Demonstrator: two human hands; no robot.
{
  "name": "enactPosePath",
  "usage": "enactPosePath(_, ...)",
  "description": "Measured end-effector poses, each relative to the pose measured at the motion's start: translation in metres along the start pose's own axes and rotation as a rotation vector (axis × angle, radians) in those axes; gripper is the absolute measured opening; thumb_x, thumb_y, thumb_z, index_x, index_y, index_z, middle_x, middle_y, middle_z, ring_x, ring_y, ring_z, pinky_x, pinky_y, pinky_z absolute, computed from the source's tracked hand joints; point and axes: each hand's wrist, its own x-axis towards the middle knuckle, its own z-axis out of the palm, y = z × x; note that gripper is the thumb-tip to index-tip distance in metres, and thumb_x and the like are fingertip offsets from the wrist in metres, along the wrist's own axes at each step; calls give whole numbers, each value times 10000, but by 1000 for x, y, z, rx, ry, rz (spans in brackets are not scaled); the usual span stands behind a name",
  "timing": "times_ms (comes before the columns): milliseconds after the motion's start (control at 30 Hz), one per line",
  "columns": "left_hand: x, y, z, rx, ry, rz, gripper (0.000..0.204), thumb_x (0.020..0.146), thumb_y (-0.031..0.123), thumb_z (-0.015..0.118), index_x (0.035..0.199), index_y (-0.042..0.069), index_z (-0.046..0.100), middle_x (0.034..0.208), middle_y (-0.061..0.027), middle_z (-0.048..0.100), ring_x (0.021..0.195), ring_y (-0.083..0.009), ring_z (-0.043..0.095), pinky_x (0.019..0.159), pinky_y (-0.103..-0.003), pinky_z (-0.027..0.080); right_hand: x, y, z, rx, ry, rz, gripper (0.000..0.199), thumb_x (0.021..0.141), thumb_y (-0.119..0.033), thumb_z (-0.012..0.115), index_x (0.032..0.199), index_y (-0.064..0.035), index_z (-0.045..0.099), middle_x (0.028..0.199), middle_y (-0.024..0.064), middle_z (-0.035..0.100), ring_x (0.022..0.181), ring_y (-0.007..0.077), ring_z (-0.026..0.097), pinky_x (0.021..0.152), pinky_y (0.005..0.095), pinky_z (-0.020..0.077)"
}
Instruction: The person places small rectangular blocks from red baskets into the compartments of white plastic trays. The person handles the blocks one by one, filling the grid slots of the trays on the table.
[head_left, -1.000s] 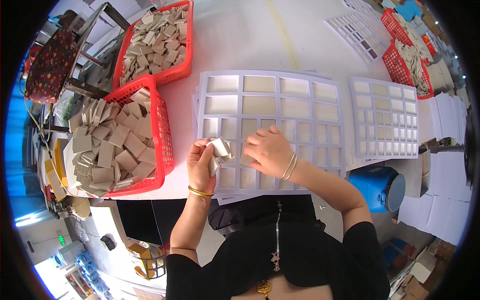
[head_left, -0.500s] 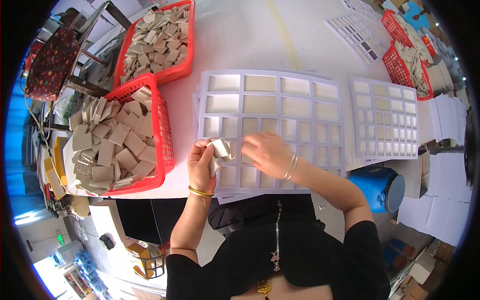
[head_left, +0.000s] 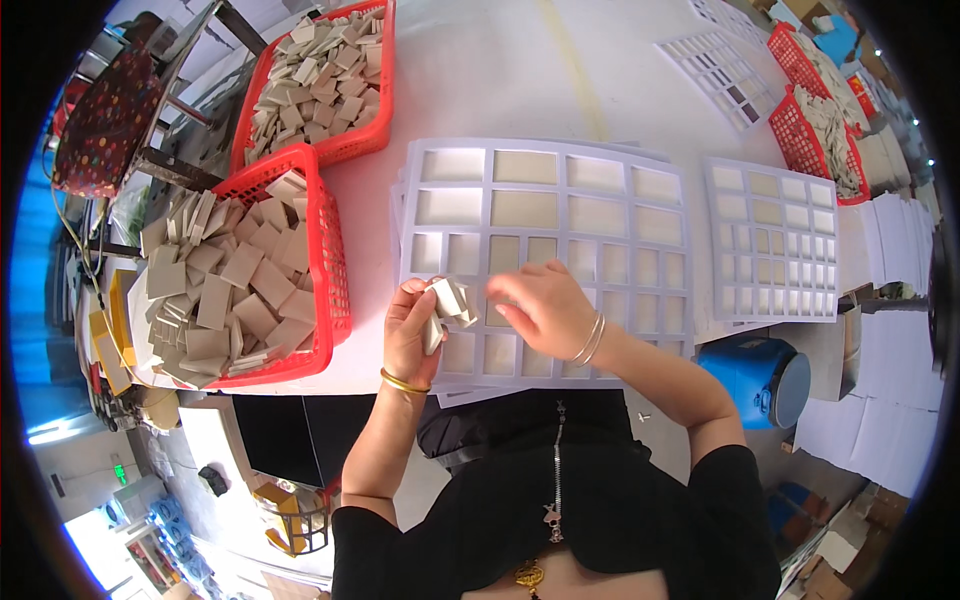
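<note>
My left hand (head_left: pixel 410 330) is closed round a small stack of beige rectangular tiles (head_left: pixel 452 300), held over the left part of a white gridded frame (head_left: pixel 483 215). My right hand (head_left: pixel 545 310) hovers over the middle of the frame, close to the stack. Its fingers are bent, thumb apart from forefinger, and no tile shows between them. Beige pieces fill the upper cells of the second column, among them a wide tile (head_left: pixel 525 210) and a narrower tile (head_left: pixel 504 254). The right hand covers part of the lower cells.
At the left stand a near red basket (head_left: pixel 335 270) and a far red basket (head_left: pixel 385 70), both heaped with tiles. A smaller gridded frame (head_left: pixel 770 240) lies to the right, another frame (head_left: pixel 720 75) farther back. A blue barrel (head_left: pixel 750 380) stands below the table's right edge.
My right hand has gone from a motion blur to a clearer, bent-fingered pose at nearly the same spot. My left hand still holds the tiles, shifted slightly right in the picture.
</note>
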Motion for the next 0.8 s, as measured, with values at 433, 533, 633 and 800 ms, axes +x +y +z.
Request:
enactPosePath(433, 9, -7, -1, -321, 93, -209, 72, 933, 133, 586, 926, 197, 553, 894, 62, 595, 753, -42, 534, 493, -154, 407, -4, -9, -29, 78, 113, 149, 320, 836, -9, 584, 1148, -65, 543, 898, 68, 642, 727, 186, 621, 576, 296, 480)
enactPosePath(533, 7, 12, -4, -386, -1, -66, 73, 954, 152, 554, 1026, 161, 555, 1028, 7, 614, 878, -113, 588, 481, -158, 428, -11, 7, -49, -37, 101, 108, 246, 856, 4, 549, 1092, -58, 572, 857, 79, 646, 719, 205, 620, 604, 318, 480)
enactPosePath(633, 6, 18, -25, -498, -63, -40, 189, 948, 143, 546, 1135, 114, 550, 1142, -64, 564, 948, -148, 565, 462, -171, 464, -26, 21, -51, 169, -111, 329, 187, 856, -4, 562, 1036, -51, 587, 848, 93, 649, 724, 216, 627, 639, 327, 484)
enactPosePath(800, 0, 12, -54, -595, -123, -53, 239, 955, 154, 489, 1172, 81, 555, 1220, -120, 495, 998, -191, 521, 466, -193, 462, -31, 35, -32, 181, -128, 251, 132, 832, -21, 585, 957, -52, 554, 831, 99, 605, 732, 290, 619, 630, 379, 480)
